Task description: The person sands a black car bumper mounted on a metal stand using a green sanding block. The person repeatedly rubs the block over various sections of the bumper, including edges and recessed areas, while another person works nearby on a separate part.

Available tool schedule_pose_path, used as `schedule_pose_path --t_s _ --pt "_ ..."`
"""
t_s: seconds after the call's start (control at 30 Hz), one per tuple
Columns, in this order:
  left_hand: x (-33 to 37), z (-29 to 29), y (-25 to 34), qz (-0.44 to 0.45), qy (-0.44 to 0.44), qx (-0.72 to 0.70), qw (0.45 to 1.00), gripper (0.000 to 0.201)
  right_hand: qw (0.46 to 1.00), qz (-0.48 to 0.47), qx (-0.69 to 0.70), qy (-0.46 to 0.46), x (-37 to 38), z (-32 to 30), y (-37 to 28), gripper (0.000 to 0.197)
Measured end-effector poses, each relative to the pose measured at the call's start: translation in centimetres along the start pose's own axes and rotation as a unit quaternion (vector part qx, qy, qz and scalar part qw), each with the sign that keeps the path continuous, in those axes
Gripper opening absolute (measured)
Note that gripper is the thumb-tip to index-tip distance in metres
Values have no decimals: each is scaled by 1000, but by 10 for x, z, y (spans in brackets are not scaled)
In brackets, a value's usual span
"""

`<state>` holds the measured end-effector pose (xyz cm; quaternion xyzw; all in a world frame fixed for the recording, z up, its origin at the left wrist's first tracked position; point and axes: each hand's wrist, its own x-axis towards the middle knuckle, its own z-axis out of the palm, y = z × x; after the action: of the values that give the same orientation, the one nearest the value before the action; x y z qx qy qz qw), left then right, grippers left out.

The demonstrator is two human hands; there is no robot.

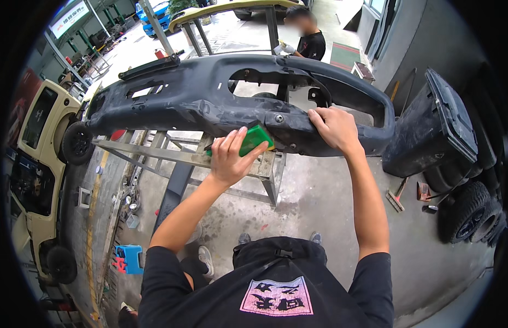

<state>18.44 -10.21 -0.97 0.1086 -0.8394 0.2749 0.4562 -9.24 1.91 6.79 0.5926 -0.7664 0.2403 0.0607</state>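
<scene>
A dark grey car bumper (172, 90) with scuffed, dull patches lies across a metal stand (155, 152) in front of me. My left hand (230, 157) is closed round a green sanding block (256, 139), which is tilted against the bumper's near face, left of a round bolt. Farther right, my right hand (335, 130) grips the bumper's edge beside the large opening at its right end. The underside of the block is hidden.
A black wheeled bin (431, 128) stands at the right, with stacked tyres (467, 213) and a broom head (395, 202) near it. A person (311, 41) works beyond the bumper at a yellowish panel (232, 10). At left are a beige off-road vehicle (43, 142) and a blue box (132, 259).
</scene>
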Motion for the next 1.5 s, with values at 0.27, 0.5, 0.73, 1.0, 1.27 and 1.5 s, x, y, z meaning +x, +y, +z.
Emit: schedule_pose_path --t_s 0.27,0.5,0.73,1.0,1.27,1.5 --pt "15 11 -2 43 36 -3 998 35 1000 9 7 23 1 4 -2 46" --pt "23 26 13 64 69 -1 996 34 999 20 16 23 3 3 -9 45" --pt "30 27 11 103 68 -11 992 33 999 13 14 45 3 6 -8 42" --pt "25 28 11 129 51 14 990 34 999 0 26 43 1 6 -9 40" --pt "27 25 9 131 46 17 990 36 998 -6 31 54 2 6 -8 39" --pt "22 27 -3 166 45 11 985 36 997 -19 35 63 3 10 -2 42"
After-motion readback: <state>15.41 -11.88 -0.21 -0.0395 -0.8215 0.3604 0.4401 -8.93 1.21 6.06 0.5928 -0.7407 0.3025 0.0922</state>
